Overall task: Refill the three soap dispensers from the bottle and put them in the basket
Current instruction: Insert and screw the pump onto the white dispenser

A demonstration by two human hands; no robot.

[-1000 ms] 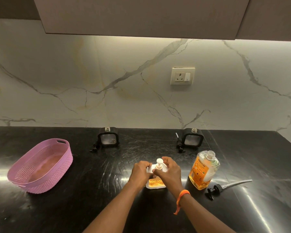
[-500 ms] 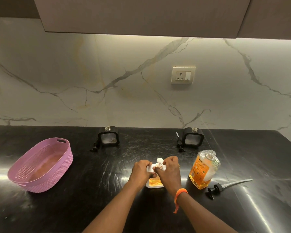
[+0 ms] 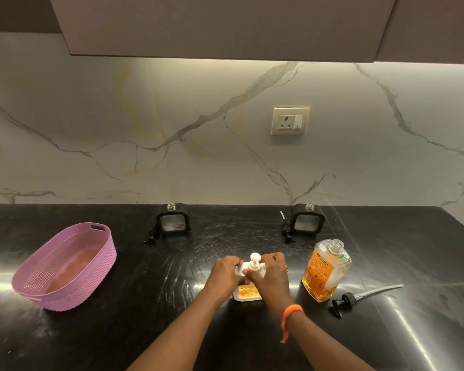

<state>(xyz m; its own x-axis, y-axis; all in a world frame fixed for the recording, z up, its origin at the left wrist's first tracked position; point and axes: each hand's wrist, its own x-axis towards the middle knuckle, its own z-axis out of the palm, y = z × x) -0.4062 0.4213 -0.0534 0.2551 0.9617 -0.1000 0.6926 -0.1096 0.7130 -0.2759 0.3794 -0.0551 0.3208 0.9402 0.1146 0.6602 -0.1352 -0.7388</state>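
A white soap dispenser [image 3: 248,293] with orange soap inside stands on the black counter in front of me. My left hand [image 3: 224,274] grips its left shoulder. My right hand [image 3: 269,274] holds the collar of its white pump [image 3: 255,259]. To the right stands the orange refill bottle [image 3: 324,271], uncapped. Its black pump [image 3: 344,303] lies on the counter beside it. Two black dispensers [image 3: 173,220] [image 3: 307,219] stand open at the back, each with a black pump lying at its left. The pink basket [image 3: 65,266] sits at the left and holds nothing.
The marble wall with a socket [image 3: 290,121] rises behind the black counter [image 3: 145,303]. An overhead cabinet [image 3: 225,25] hangs above. The counter's right end runs off at an angle.
My hands stay on the white dispenser; the right hand has shifted slightly round the pump collar. Nothing else has moved.
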